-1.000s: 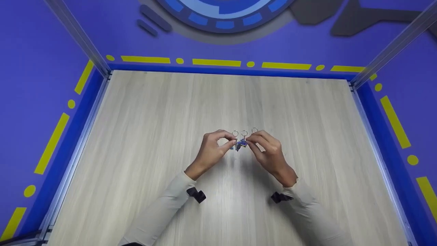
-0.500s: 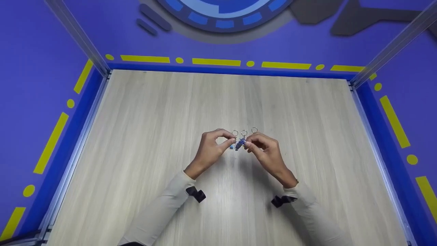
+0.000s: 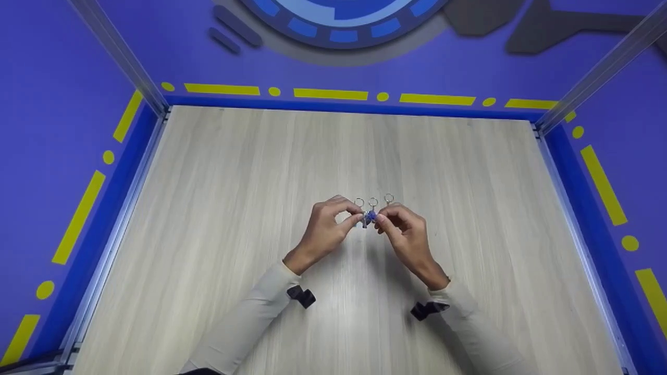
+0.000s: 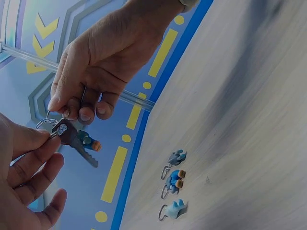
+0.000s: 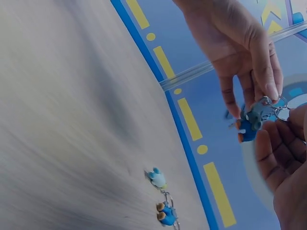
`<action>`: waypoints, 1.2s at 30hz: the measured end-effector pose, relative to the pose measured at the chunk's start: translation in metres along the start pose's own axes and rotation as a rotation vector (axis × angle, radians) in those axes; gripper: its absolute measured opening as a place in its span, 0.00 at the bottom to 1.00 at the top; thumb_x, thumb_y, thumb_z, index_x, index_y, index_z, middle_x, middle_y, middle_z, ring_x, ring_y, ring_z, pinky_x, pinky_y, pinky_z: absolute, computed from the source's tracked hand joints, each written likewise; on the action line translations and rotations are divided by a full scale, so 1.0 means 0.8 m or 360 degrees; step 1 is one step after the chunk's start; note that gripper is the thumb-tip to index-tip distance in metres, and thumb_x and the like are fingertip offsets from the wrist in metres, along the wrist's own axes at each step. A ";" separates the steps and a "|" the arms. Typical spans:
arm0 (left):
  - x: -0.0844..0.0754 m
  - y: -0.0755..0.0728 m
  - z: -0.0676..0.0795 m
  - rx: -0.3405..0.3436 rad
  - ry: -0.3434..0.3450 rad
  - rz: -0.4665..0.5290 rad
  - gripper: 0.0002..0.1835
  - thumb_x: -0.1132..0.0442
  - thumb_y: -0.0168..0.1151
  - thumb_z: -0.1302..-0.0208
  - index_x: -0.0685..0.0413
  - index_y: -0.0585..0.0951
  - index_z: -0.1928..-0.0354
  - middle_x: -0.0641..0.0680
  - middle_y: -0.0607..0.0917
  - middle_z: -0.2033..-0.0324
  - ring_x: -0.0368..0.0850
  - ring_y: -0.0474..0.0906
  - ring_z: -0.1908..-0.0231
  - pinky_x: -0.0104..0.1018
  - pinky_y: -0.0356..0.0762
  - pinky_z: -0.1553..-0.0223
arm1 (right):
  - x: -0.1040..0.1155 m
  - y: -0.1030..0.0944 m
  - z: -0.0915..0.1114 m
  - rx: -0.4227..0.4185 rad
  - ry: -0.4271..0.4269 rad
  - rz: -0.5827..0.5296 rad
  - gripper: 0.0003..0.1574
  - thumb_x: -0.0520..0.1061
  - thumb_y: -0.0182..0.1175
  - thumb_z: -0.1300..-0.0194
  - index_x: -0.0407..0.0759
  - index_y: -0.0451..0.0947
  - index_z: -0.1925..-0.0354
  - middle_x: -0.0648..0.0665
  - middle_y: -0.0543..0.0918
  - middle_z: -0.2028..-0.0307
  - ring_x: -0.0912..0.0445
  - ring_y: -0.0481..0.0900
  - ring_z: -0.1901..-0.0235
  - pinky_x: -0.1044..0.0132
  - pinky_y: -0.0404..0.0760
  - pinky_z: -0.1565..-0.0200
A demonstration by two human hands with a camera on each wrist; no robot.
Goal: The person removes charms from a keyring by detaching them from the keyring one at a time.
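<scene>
In the head view my left hand and right hand meet fingertip to fingertip over the table's middle. A metal key and a small blue keychain figure with orange feet hang between them. My left thumb and forefinger pinch the key's head, seen in the left wrist view. The right hand's fingertips pinch the keychain's metal ring, in the right wrist view. Whether the key is threaded on that ring is too small to tell.
Three figure keychains lie on the table just beyond the hands: a grey-blue one, a blue one with orange feet and a pale blue one. Blue walls with yellow markings edge the wooden tabletop.
The right hand has turned slightly and its fingers have shifted on the keychain. The left hand has edged right, bringing the held pieces closer together. The keychains on the table stay put.
</scene>
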State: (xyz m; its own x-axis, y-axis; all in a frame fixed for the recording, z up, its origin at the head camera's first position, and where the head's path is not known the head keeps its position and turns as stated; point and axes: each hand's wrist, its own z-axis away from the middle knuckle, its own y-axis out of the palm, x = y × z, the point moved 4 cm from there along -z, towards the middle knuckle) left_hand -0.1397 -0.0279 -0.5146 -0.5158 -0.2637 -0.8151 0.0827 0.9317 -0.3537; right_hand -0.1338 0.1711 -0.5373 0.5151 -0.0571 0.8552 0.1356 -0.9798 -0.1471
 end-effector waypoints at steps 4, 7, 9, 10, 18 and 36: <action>-0.005 0.003 0.000 0.0065 0.0098 -0.0071 0.03 0.72 0.76 0.32 0.58 0.93 0.62 0.52 0.93 0.64 0.46 0.88 0.58 0.42 0.84 0.50 | 0.002 0.001 -0.003 0.0018 -0.0029 -0.0014 0.07 0.23 0.64 0.27 0.31 0.84 0.60 0.35 0.86 0.66 0.48 0.85 0.71 0.68 0.86 0.64; -0.007 0.004 -0.001 0.0092 0.0090 -0.0088 0.02 0.71 0.76 0.32 0.58 0.93 0.61 0.53 0.93 0.64 0.46 0.88 0.58 0.45 0.84 0.50 | 0.003 0.001 -0.007 0.0015 -0.0035 -0.0012 0.06 0.24 0.64 0.26 0.30 0.83 0.60 0.36 0.86 0.65 0.51 0.84 0.71 0.68 0.86 0.64; -0.006 0.005 -0.003 0.0097 0.0017 -0.0043 0.03 0.72 0.76 0.32 0.58 0.93 0.60 0.52 0.93 0.63 0.46 0.88 0.58 0.44 0.85 0.50 | 0.004 0.002 -0.008 -0.0005 -0.0040 -0.0003 0.05 0.24 0.64 0.26 0.30 0.82 0.60 0.36 0.87 0.65 0.52 0.84 0.71 0.67 0.86 0.65; -0.005 0.005 -0.003 0.0106 -0.0035 0.0001 0.03 0.71 0.76 0.31 0.58 0.92 0.59 0.52 0.93 0.63 0.45 0.88 0.57 0.44 0.85 0.49 | 0.004 0.002 -0.008 -0.0021 -0.0047 -0.0001 0.05 0.24 0.64 0.26 0.29 0.82 0.60 0.36 0.87 0.65 0.52 0.84 0.71 0.67 0.86 0.65; 0.009 0.009 0.001 0.0214 -0.0424 0.0445 0.04 0.70 0.73 0.28 0.60 0.90 0.55 0.52 0.92 0.57 0.44 0.89 0.53 0.51 0.85 0.39 | 0.007 0.007 -0.005 -0.0117 -0.0089 -0.0034 0.05 0.21 0.61 0.27 0.25 0.79 0.60 0.33 0.86 0.66 0.52 0.84 0.71 0.67 0.87 0.66; 0.001 -0.002 -0.005 0.0030 -0.0298 0.0116 0.02 0.72 0.74 0.30 0.60 0.93 0.59 0.52 0.93 0.63 0.44 0.87 0.57 0.42 0.82 0.47 | 0.006 0.005 -0.009 -0.0001 -0.0257 0.0262 0.10 0.22 0.67 0.30 0.34 0.84 0.61 0.40 0.89 0.65 0.46 0.85 0.73 0.74 0.83 0.63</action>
State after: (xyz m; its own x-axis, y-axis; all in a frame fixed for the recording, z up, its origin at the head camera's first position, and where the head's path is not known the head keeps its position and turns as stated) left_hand -0.1437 -0.0287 -0.5126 -0.3403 -0.2393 -0.9094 0.1311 0.9456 -0.2979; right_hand -0.1372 0.1654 -0.5303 0.6588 -0.1851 0.7292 0.0379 -0.9599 -0.2779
